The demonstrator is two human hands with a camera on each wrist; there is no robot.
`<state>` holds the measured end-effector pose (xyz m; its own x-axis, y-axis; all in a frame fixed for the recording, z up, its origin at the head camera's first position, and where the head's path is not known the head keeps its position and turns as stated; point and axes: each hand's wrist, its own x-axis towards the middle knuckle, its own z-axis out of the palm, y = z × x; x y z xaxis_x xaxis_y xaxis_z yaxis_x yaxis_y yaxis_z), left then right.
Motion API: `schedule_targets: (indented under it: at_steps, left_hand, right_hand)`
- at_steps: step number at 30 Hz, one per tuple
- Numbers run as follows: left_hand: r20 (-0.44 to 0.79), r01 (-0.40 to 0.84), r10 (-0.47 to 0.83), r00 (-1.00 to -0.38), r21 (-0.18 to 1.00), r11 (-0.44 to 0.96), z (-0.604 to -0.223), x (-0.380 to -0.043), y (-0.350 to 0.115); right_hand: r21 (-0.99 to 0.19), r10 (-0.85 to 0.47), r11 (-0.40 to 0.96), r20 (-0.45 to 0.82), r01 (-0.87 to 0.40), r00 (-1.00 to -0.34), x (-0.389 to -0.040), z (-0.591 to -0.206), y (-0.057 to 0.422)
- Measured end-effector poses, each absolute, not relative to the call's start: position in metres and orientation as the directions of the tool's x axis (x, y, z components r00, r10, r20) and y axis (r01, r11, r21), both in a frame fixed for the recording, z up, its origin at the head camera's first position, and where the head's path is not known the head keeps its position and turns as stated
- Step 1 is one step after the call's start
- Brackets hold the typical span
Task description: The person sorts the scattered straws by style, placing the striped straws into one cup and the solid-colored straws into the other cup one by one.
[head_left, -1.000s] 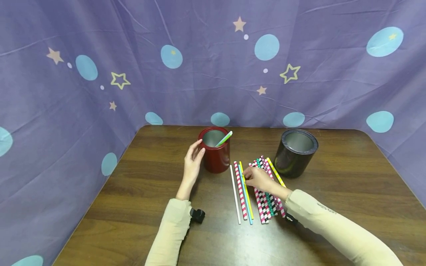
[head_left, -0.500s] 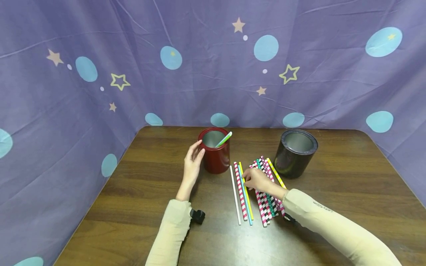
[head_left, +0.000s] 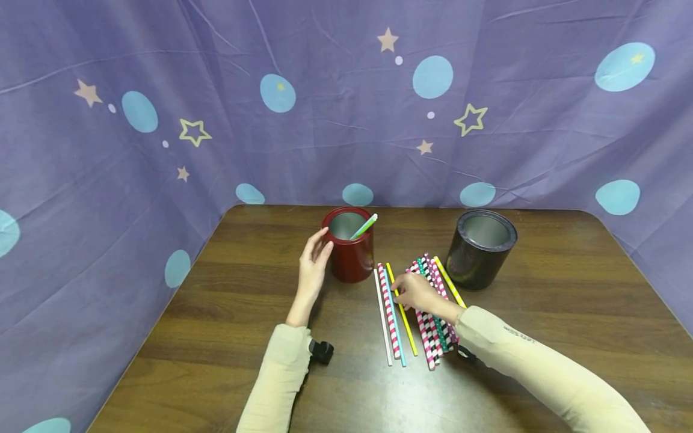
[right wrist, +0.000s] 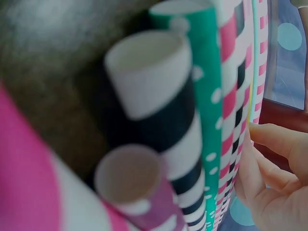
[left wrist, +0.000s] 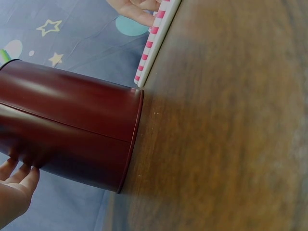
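Observation:
My left hand [head_left: 313,270] rests its fingertips against the left side of a dark red canister [head_left: 353,260], near the rim. Inside this canister leans a green-and-white straw bundle [head_left: 365,226]. The left wrist view shows the fingers [left wrist: 30,180] on the canister's smooth wall. My right hand [head_left: 419,293] pinches a plain yellow straw [head_left: 408,331] between thumb and fingers, low over the table. Just left of it lie a light blue straw [head_left: 397,331], a pink-striped straw [head_left: 388,313] and a white straw [head_left: 384,331]. Under the right hand is a bundle of patterned straws [head_left: 430,343].
A black canister [head_left: 476,264] stands at the right, beside a yellow-striped straw [head_left: 449,281]. In the right wrist view, a green dotted straw [right wrist: 204,96] and a black-striped straw [right wrist: 178,125] are close up. Behind the wooden table [head_left: 216,337] hangs a purple curtain [head_left: 335,108].
The yellow straw has tilted, its near end swinging right, away from the blue straw. The blue and pink-striped straws have shifted slightly left. The left hand stays on the red canister.

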<state>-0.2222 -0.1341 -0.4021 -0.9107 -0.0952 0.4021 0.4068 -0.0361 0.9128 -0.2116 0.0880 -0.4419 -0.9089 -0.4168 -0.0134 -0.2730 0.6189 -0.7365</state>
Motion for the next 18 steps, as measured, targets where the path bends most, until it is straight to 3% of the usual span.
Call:
schedule_targets:
  at_steps: [18]
  left_hand:
    - [0.402, 0.406, -0.094, -0.911, 0.914, -0.029, -0.4026, -0.2227, -0.1347]
  right_hand:
    - [-0.681, -0.334, 0.69, -0.001, -0.244, -0.943, -0.2088, -0.4413, 0.0842]
